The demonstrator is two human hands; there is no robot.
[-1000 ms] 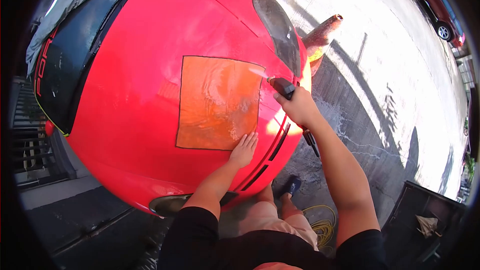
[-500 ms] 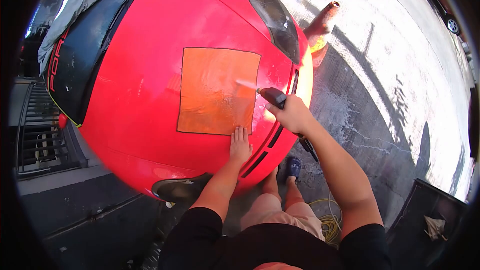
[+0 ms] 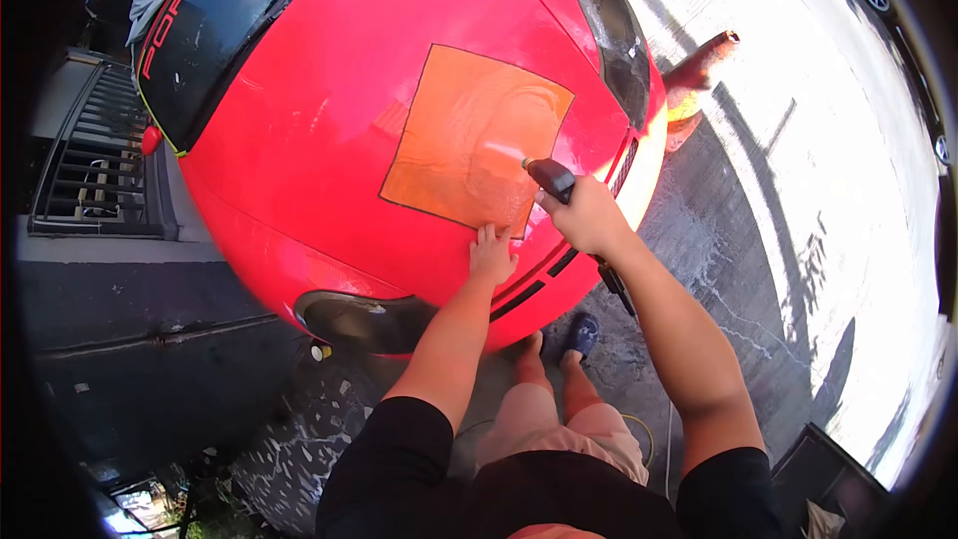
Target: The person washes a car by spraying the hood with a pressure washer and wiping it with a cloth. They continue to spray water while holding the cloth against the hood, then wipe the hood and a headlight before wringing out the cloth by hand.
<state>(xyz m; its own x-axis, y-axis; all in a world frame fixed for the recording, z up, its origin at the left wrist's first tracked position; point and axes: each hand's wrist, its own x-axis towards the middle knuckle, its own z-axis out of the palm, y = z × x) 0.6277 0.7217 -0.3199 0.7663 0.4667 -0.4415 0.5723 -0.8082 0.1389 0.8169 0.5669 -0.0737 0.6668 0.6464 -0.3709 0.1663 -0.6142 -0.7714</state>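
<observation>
An orange square cloth [image 3: 469, 130] with a dark edge lies flat and wet on the red car hood [image 3: 299, 140]. My left hand [image 3: 492, 256] rests at the cloth's near edge, its fingers spread over the border. In my right hand [image 3: 589, 218] is a black spray gun [image 3: 550, 180], gripped by its handle. Its nozzle points left over the cloth, and a pale jet of water comes out onto the fabric. Below my right hand, part of the gun's handle and hose fitting shows.
The car's headlights [image 3: 621, 45] and windshield [image 3: 215, 35] flank the hood. An orange traffic cone [image 3: 699, 75] stands beyond the front bumper. A metal grille [image 3: 100, 160] is at left, a dark panel [image 3: 833, 479] at lower right. A yellow hose [image 3: 651, 434] lies near my legs.
The view has turned and shifted, so the car and cloth appear tilted. The jet now lands nearer the cloth's middle right. My left hand remains at the cloth's near edge.
</observation>
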